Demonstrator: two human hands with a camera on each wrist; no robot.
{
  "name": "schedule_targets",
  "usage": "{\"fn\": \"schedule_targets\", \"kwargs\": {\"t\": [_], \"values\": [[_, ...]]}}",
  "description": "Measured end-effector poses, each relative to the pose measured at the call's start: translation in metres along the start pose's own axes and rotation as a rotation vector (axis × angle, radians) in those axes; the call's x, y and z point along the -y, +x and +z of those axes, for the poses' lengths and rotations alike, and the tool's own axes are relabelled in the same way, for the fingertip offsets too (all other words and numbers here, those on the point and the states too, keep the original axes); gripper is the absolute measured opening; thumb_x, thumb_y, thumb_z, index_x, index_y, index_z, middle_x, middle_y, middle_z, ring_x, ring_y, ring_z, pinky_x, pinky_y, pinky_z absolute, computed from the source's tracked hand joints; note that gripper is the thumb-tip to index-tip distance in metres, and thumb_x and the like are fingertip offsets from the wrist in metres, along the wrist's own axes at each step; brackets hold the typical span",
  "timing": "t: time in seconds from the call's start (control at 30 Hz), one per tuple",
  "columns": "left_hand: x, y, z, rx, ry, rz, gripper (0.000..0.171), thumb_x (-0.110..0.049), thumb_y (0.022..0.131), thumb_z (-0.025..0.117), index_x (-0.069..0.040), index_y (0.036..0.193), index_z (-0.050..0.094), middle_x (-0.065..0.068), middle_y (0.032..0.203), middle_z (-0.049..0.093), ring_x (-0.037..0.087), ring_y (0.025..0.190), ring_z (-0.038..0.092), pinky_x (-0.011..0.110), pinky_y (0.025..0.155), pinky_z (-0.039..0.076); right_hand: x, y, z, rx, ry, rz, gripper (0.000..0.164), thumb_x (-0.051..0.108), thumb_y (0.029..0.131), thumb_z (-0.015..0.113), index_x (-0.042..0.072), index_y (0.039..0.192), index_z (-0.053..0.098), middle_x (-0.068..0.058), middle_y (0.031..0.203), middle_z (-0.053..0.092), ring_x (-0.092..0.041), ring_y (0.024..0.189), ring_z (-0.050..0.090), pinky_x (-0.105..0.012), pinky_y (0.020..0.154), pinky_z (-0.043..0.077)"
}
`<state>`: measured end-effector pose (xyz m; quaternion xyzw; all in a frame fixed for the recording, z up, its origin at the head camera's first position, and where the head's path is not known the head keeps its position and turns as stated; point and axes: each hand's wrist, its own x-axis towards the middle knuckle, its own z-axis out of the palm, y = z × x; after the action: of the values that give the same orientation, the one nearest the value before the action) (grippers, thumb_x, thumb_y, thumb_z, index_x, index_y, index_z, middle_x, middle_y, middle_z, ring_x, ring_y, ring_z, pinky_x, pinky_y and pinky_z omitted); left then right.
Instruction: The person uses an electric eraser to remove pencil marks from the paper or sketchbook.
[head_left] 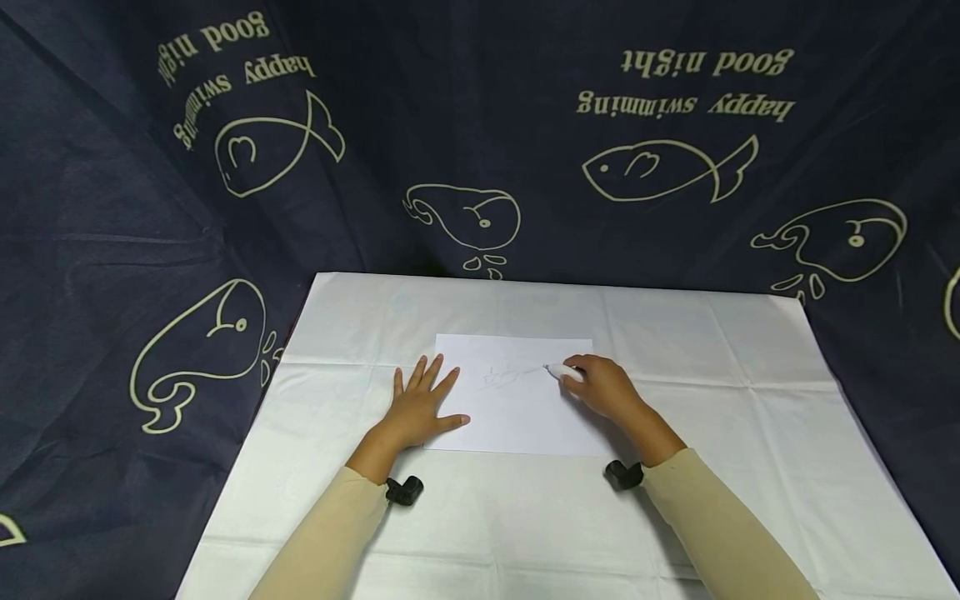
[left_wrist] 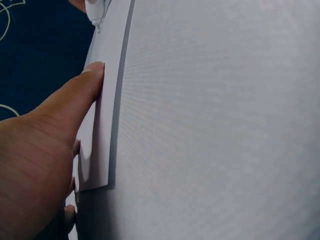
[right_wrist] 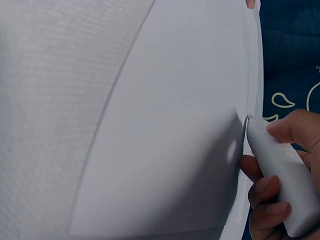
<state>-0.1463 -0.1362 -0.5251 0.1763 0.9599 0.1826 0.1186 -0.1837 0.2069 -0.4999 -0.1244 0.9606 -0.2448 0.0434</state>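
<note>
A sheet of white paper (head_left: 517, 429) lies on the cloth. My left hand (head_left: 417, 414) rests flat at its left side with the fingers spread, the thumb (left_wrist: 82, 87) lying on the sheet. At the right side, my right hand (head_left: 609, 390) grips a white correction pen (right_wrist: 280, 172), a thick smooth body with a thin nozzle. Its tip points left and down, right at the paper's surface in the upper right part. Faint grey strokes (head_left: 501, 379) run across the upper middle of the sheet, and a thin line leads from them toward the tip.
A creased white cloth (head_left: 525, 525) covers the table. Behind and to the left hangs a dark blue fabric (head_left: 465, 100) with pale fish, whales and lettering. Small black wrist cameras (head_left: 405, 491) sit at both cuffs of the beige sleeves (head_left: 330, 533).
</note>
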Motion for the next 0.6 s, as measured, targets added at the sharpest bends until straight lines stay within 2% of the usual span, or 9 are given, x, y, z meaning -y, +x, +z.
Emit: {"fn": "schedule_targets", "kwargs": {"t": [0.43,0.6], "values": [[-0.0001,0.0005,0.0003,-0.001,0.008,0.002,0.09,-0.064,0.092,0.061,-0.022,0.163,0.024,0.012,0.172,0.002,0.039,0.159,-0.005,0.074,0.118,-0.006,0.0012,-0.0004,0.0004,-0.004,-0.01,0.01,0.034,0.025,0.095,0.069,0.005,0.122,0.071,-0.02,0.12,0.072,-0.035,0.104,0.069,-0.052,0.088,0.053],[0.0,0.0005,0.0001,-0.003,0.001,0.002,0.09,-0.064,0.092,0.061,-0.022,0.162,0.024,0.012,0.172,0.002,0.038,0.159,-0.005,0.074,0.118,-0.007,0.0017,-0.0011,0.0009,0.003,-0.003,-0.014,0.033,0.025,0.094,0.069,0.004,0.12,0.072,-0.02,0.119,0.073,-0.037,0.106,0.069,-0.053,0.09,0.053]]}}
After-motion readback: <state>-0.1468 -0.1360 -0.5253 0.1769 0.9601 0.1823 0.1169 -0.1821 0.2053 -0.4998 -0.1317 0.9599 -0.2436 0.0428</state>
